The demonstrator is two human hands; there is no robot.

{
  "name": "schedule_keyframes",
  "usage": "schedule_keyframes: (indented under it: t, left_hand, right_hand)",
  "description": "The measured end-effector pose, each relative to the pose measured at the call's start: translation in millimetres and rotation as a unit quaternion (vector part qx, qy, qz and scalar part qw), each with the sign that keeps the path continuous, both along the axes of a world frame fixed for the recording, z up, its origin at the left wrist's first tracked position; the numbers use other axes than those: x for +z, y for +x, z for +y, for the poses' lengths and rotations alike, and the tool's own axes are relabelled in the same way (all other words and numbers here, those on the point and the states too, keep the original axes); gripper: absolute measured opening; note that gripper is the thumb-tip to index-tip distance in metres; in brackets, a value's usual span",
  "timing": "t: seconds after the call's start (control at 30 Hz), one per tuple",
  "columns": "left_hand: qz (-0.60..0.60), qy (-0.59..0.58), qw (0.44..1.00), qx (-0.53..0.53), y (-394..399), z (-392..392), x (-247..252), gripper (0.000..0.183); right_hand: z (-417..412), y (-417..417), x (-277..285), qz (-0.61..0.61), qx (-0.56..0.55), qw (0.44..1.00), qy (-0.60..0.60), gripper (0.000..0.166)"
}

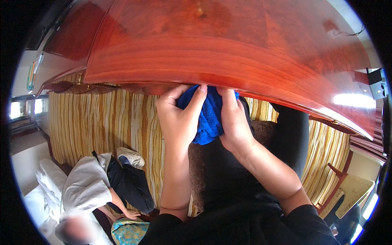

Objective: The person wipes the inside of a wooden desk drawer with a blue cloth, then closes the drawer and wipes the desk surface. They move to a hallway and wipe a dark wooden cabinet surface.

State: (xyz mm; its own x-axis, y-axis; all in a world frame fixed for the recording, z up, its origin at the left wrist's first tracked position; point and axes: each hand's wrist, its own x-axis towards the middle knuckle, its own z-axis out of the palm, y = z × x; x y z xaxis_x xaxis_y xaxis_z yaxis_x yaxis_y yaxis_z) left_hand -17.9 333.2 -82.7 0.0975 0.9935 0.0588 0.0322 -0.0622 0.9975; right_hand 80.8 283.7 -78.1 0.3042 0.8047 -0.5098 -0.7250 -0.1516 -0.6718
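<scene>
Both of my hands grip a blue terry cloth (208, 122) at the near edge of a glossy reddish wooden desk (196, 61). My left hand (180, 113) has its thumb on the front of the cloth, the thumb tip touching the desk's edge. The fingers go behind the cloth and under the edge, partly hidden. My right hand (234, 119) holds the cloth's right side, its fingertips hidden behind the cloth and edge. The cloth hangs bunched between the two palms, above my lap.
At lower left a person (88, 183) in a white top bends beside white bedding (49, 186) and a patterned teal-and-gold cushioned item (130, 231). A striped carpet (122, 122) covers the floor. A wooden chair (355, 190) stands at lower right; a dark device (375, 82) sits at the desk's right end.
</scene>
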Motion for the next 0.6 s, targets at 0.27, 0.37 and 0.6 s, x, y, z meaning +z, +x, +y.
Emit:
schedule_keyframes:
  t: [0.27,0.37,0.6]
  left_hand:
    - [-0.004,-0.04,0.999,0.026,-9.1,-5.2,-4.4,0.025]
    - [-0.009,-0.03,0.999,0.031,-10.5,-5.0,-3.6,0.026]
    - [-0.006,-0.048,0.999,0.008,-20.1,5.3,-2.7,0.024]
  right_hand:
    - [5.2,-6.6,-4.8,-0.002,0.005,1.0,0.014,0.044]
    - [5.7,-9.4,-8.1,-0.018,0.011,1.0,0.007,0.042]
    - [9.8,-15.8,-3.7,0.0,0.009,1.0,0.006,0.041]
